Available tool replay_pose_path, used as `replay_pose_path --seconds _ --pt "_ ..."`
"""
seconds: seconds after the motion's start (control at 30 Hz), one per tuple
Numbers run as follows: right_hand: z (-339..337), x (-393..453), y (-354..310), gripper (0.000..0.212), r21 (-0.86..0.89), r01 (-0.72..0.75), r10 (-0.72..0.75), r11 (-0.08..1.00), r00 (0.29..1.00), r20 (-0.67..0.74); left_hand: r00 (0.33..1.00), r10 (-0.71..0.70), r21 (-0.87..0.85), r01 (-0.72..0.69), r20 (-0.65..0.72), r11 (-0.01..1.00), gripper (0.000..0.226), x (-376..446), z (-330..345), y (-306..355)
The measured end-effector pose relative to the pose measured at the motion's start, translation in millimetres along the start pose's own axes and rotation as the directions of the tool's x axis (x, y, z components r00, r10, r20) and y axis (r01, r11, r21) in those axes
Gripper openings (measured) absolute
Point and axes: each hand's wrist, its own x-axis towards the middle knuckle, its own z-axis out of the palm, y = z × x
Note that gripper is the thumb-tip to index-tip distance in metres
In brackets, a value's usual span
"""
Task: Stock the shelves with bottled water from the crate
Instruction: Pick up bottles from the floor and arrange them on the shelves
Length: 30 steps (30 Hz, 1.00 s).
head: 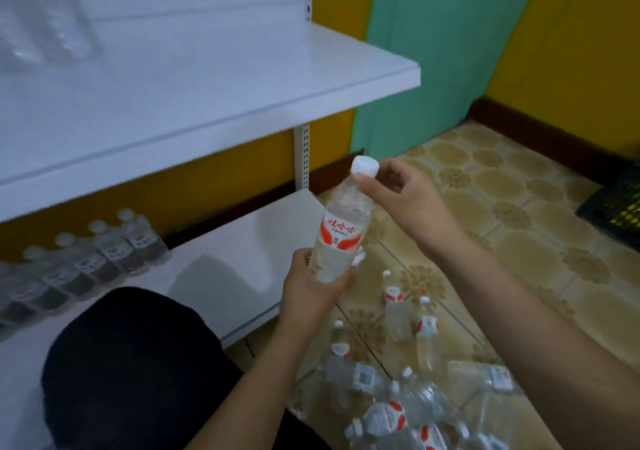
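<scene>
I've got the water bottle (341, 231) up in both hands, tilted, just off the lower shelf (242, 262). My left hand (313, 293) wraps its base; my right hand (398, 196) pinches the neck under the white cap (364, 165). More bottles (408, 380) lie on the floor below; a row (93, 259) stands on the shelf.

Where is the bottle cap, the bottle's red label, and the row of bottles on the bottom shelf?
bottle cap (364, 165), head view, white top.
red label (341, 233), head view, label middle.
row of bottles (114, 253), head view, one bottle's label.
</scene>
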Motion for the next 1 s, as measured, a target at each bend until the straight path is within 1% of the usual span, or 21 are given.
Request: replay_pose_path --seconds 0.03,0.07,0.13,0.17,0.23,0.3,0.4,0.47,0.6,0.77,0.87,0.93,1.0 --pt "6.0 2.5 -17.1 0.025 0.02 0.045 -0.045 0.999 0.999 0.022 0.998 0.032 -0.004 -0.032 -0.052 0.999 0.06 -3.3 -14.5 12.3" --pt "12.0 4.8 -34.1 0.031 0.036 0.085 -0.087 0.996 0.995 0.055 0.992 0.067 0.0 -0.068 -0.106 0.998 0.057 -6.9 -29.7 25.3" --pt "24.6 7.3 -68.8 0.048 0.058 0.156 -0.162 0.986 0.98 0.114 0.966 0.139 0.014 -0.14 -0.219 0.99 0.052 -14.6 -60.3 51.9" --pt "30.9 8.0 -87.3 0.054 0.062 0.191 -0.197 0.98 0.972 0.131 0.947 0.172 0.033 -0.17 -0.271 0.985 0.052 -19.0 -75.5 65.3" --pt "44.9 7.3 -126.9 0.059 0.075 0.273 -0.282 0.959 0.946 0.162 0.908 0.223 0.085 -0.206 -0.354 0.975 0.054 -31.2 -105.5 91.0" --pt "59.5 4.9 -166.5 0.064 0.077 0.36 -0.368 0.93 0.911 0.188 0.866 0.259 0.1 -0.239 -0.428 0.966 0.055 -43.3 -135.6 111.3" --pt "82.2 2.6 -217.7 0.063 0.077 0.436 -0.441 0.897 0.862 0.249 0.776 0.283 0.125 -0.259 -0.563 0.958 0.058 -59.3 -180.5 131.6" --pt "106.1 4.0 -247.7 0.061 0.075 0.466 -0.466 0.882 0.833 0.3 0.715 0.263 0.114 -0.251 -0.648 0.961 0.061 -67.5 -213.7 137.6" --pt "174.8 -1.2 -295.7 0.064 0.128 0.474 -0.477 0.871 0.756 0.447 0.622 0.204 0.111 -0.186 -0.756 0.976 0.065 -81.9 -284.5 133.3" --pt "287.6 -11.1 -338.6 0.055 0.233 0.506 -0.545 0.83 0.649 0.53 0.488 0.192 0.149 -0.127 -0.851 0.981 0.066 -97.6 -381.3 98.9" --pt "359.8 -13.4 -358.6 0.057 0.272 0.484 -0.541 0.832 0.594 0.596 0.391 0.175 0.162 -0.067 -0.904 0.985 0.064 -102.6 -439.4 72.5" --pt "405.5 -11.9 -373.1 0.062 0.292 0.5 -0.561 0.815 0.555 0.614 0.365 0.158 0.165 -0.011 -0.917 0.986 0.064 -105.9 -477.4 59.2" --pt "447.7 -9.4 -388.9 0.069 0.296 0.501 -0.561 0.813 0.541 0.626 0.366 0.15 0.181 0.051 -0.918 0.982 0.067 -107.5 -514.0 48.3"
